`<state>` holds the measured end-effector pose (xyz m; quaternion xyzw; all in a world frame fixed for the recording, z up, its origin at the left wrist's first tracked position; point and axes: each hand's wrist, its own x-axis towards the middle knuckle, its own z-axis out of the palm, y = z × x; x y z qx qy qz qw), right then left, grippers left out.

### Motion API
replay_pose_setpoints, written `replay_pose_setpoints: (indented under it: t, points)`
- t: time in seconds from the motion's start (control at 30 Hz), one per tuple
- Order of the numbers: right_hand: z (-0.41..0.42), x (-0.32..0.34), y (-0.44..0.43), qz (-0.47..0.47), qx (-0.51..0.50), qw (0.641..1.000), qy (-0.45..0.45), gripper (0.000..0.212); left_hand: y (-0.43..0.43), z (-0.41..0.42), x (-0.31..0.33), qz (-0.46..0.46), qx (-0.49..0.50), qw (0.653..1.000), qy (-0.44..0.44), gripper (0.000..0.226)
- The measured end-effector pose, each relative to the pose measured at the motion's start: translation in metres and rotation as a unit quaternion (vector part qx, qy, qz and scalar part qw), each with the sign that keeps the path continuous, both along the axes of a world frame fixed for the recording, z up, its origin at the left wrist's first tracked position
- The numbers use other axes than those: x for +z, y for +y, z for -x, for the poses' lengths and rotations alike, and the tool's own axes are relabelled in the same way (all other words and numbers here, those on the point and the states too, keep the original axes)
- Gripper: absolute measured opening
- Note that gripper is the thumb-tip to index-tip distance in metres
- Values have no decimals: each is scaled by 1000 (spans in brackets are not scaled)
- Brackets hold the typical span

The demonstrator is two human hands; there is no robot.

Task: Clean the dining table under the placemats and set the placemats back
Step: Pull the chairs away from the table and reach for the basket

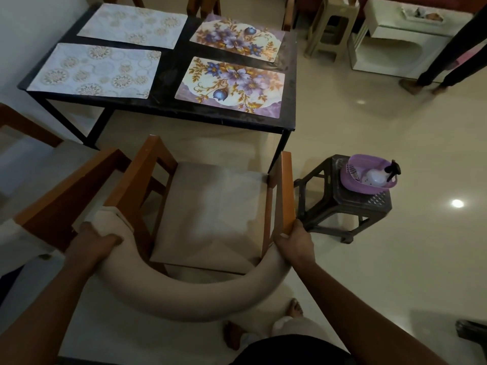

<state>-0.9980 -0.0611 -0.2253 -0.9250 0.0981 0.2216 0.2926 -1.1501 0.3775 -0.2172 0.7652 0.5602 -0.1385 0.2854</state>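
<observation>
The black dining table (168, 102) carries several placemats: two pale ones with circle patterns (95, 71) (133, 25) on the left and two with purple flowers (230, 84) (237, 38) on the right. In front of it stands a wooden chair (210, 206) with a beige seat and a curved padded backrest. My left hand (97, 238) grips the left end of the backrest. My right hand (295, 238) grips its right end.
A dark plastic stool (342, 204) right of the chair bears a purple basin (353, 180) holding a white spray bottle (379, 176). A second chair (60, 188) stands at the left. Someone's legs (442, 61) stand at the far right near a beige stool (329, 25).
</observation>
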Motion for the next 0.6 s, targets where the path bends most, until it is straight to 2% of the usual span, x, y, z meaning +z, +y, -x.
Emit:
replay_pose_setpoints:
  t: [0.37,0.6]
  points:
    - [-4,-7,14,42,7,999,11,52,9,-3,0,5,4,1000,-7,95]
    - [-6,-14,10,32,0,999,30,52,6,-4,7,-9,-11,1000,1,96]
